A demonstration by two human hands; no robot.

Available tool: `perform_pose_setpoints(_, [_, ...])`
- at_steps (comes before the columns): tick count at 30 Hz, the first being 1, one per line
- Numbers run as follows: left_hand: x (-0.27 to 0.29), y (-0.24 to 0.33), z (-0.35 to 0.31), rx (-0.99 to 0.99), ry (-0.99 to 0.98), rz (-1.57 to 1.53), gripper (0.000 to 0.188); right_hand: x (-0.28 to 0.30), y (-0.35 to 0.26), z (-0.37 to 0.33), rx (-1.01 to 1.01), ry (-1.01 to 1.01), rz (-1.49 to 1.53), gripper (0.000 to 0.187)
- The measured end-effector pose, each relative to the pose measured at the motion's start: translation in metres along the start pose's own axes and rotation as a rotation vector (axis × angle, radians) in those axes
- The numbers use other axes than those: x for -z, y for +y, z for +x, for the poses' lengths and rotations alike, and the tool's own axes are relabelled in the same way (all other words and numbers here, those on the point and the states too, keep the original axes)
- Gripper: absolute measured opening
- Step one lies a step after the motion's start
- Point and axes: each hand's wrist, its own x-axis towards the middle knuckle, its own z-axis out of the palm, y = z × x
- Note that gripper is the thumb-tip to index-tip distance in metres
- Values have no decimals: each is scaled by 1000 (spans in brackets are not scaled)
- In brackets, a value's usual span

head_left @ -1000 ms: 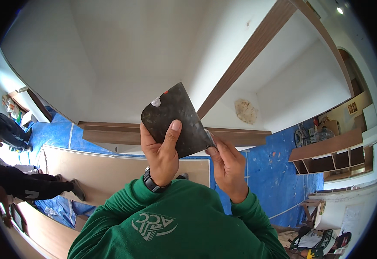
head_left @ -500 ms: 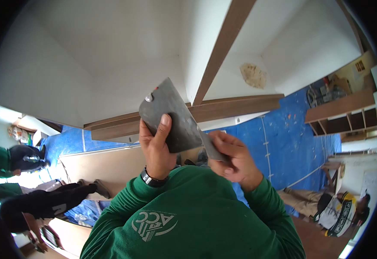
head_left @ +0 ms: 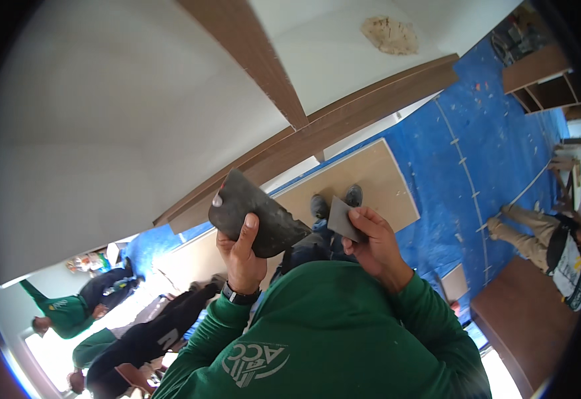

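My left hand grips a thin dark grey plate by its lower edge, with the thumb lying across the top face. Near the plate's outer corner sits a small pale dab, like a bit of putty, beside a spot of red. In my right hand, a smaller grey flat blade, like a putty scraper, is pinched between thumb and fingers. The blade is apart from the plate. Both hands are in front of my chest, just short of a white cabinet's brown edge strip.
White cabinet panels fill the far side; one bears a tan rough patch. My shoes stand on a beige board over blue floor sheeting. A brown panel is at right. Other people are at left and right.
The small blade has come away from the plate's edge, and my right hand has moved right. The view has turned and shifted, bringing my shoes and the board into sight.
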Motion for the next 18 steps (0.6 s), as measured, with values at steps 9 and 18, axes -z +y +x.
perform_pose_setpoints(9, [-18,-36,6,-57,80,248,37,12,-28,11,163,7,-155,24])
perform_pose_setpoints(18, [-85,-70,16,-205,3,482,33,8,-48,19,326,-2,-268,30])
